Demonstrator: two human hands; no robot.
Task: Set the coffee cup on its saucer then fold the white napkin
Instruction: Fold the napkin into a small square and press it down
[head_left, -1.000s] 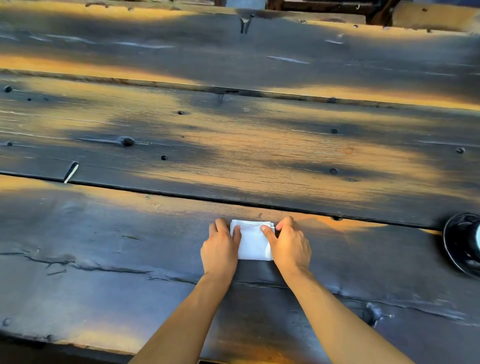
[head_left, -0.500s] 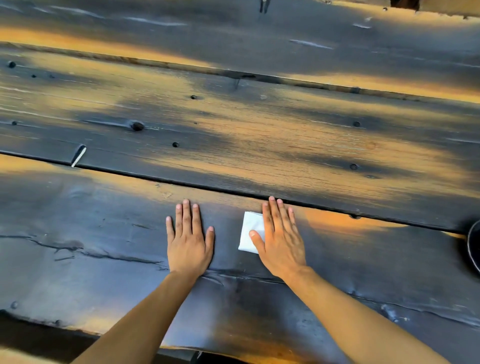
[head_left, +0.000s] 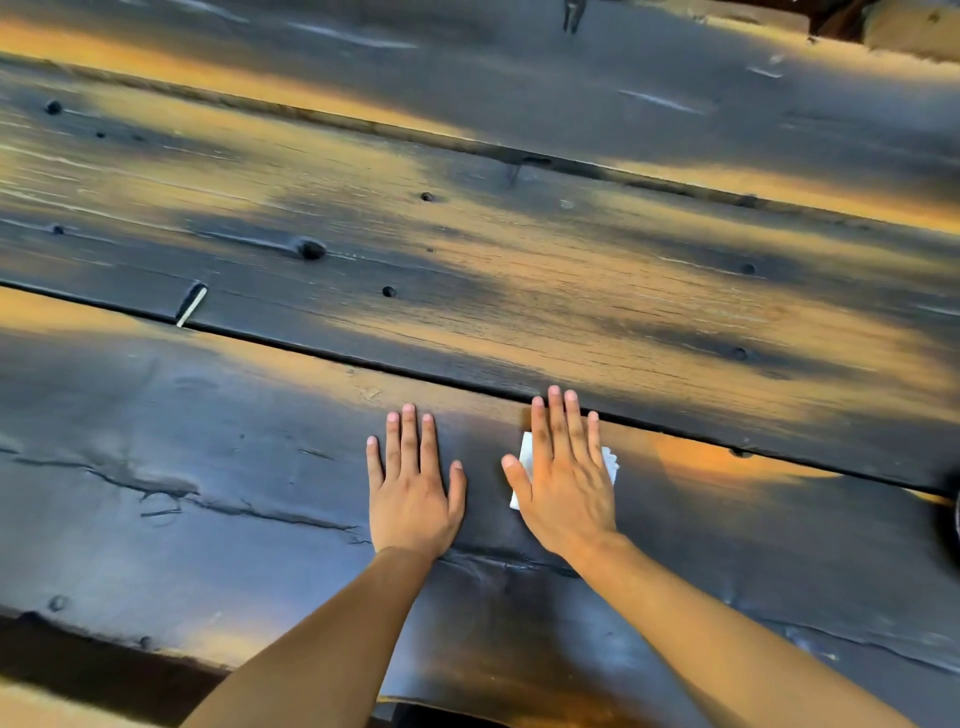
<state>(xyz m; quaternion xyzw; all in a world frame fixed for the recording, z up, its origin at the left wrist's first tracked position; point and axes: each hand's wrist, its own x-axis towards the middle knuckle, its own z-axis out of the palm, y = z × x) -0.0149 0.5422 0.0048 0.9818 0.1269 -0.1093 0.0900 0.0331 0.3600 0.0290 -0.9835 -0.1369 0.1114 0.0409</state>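
The white napkin (head_left: 523, 460) lies folded small on the dark wooden table (head_left: 519, 270), mostly hidden. My right hand (head_left: 563, 480) lies flat on top of it with straight fingers, pressing it down; only its left edge and a right corner show. My left hand (head_left: 410, 486) rests flat on the bare wood just left of the napkin, fingers straight, not touching it. The black saucer (head_left: 955, 514) is only a dark sliver at the right edge of the view. The coffee cup is out of view.
The table is made of wide, weathered planks with gaps, cracks and knot holes. Its near edge (head_left: 156, 649) runs along the bottom left. A small pale peg (head_left: 191, 306) sticks out of the plank gap at the left.
Both hands let go of the napkin's edges. The left hand moved off onto the wood; the right hand spread flat over the napkin, covering more of it. The view shifted left, hiding most of the saucer.
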